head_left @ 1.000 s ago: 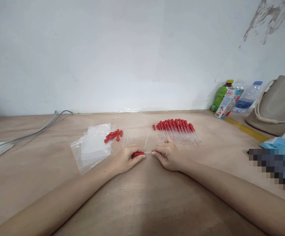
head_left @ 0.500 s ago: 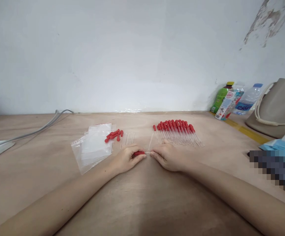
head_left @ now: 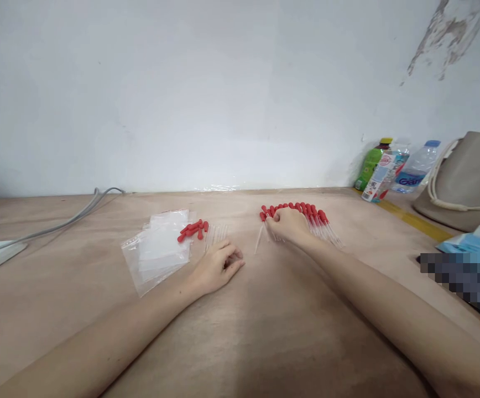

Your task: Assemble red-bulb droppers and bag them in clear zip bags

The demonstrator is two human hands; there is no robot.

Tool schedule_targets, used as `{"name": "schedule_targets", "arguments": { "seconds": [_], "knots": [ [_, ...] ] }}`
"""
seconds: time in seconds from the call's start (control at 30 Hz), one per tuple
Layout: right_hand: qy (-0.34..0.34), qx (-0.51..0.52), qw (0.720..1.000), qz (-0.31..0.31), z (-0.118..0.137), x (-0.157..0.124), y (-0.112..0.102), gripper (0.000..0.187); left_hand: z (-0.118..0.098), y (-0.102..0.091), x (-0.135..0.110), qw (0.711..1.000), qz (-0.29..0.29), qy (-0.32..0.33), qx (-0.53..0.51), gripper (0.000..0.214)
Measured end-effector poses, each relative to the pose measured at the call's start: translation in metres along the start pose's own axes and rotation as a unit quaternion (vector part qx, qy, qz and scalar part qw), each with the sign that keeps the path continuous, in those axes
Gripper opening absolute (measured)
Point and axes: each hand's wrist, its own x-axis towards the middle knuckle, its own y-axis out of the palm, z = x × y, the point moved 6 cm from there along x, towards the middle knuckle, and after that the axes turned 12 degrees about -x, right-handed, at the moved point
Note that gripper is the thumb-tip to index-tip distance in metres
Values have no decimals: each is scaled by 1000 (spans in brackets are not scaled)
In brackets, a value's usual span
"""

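Observation:
My left hand (head_left: pixel 221 268) rests on the table with fingers loosely curled and apart, holding nothing. Just beyond it lie several thin clear glass tubes (head_left: pixel 217 234) and a small pile of red rubber bulbs (head_left: pixel 193 229). At the left end of a row of red-bulbed droppers (head_left: pixel 315 215), my right hand (head_left: pixel 288 222) pinches a dropper, whose tube is mostly covered by the fingers. Beside those fingertips lies another dropper (head_left: pixel 259 239), its tube slanting towards me. My right hand hides part of the row.
Clear plastic zip bags (head_left: pixel 163 246) lie left of the bulbs. A grey cable (head_left: pixel 69 218) crosses the left side. At the back right stand a green bottle (head_left: pixel 370 166), a carton (head_left: pixel 381 179), a water bottle (head_left: pixel 416 166) and a beige bag (head_left: pixel 464 182); a blue mask (head_left: pixel 472 241) lies nearer.
Both hands held a dropper between them near the middle. My left hand has let go and stayed there, while my right hand has carried the dropper away to the row's left end.

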Motion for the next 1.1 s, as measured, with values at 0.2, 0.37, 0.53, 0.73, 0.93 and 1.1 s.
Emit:
{"name": "schedule_targets", "arguments": {
  "seconds": [0.2, 0.37, 0.53, 0.73, 0.93, 1.1],
  "knots": [
    [0, -76, 997, 6, 12, 6, 21, 29, 0, 1, 1, 1000, 19, -14, 4, 10],
    [-31, -92, 995, -10, 15, -4, 15, 38, 0, 0, 1, 1000, 15, -11, 5, 10],
    [-80, -85, 993, 8, 31, -23, 10, 39, 1, 0, -1, 1000, -7, -1, -5, 10],
    [-100, -73, 990, 66, 39, -35, 15, 29, 9, -23, 3, 990, -94, -2, 101, 15],
    [-131, -66, 989, -37, 30, -60, 14, 20, 44, -65, 8, 951, -130, -117, 254, 15],
    [-136, -40, 984, -112, 15, -75, 12, 19, 65, -65, 6, 942, -67, -178, 278, 12]
  ]
}}
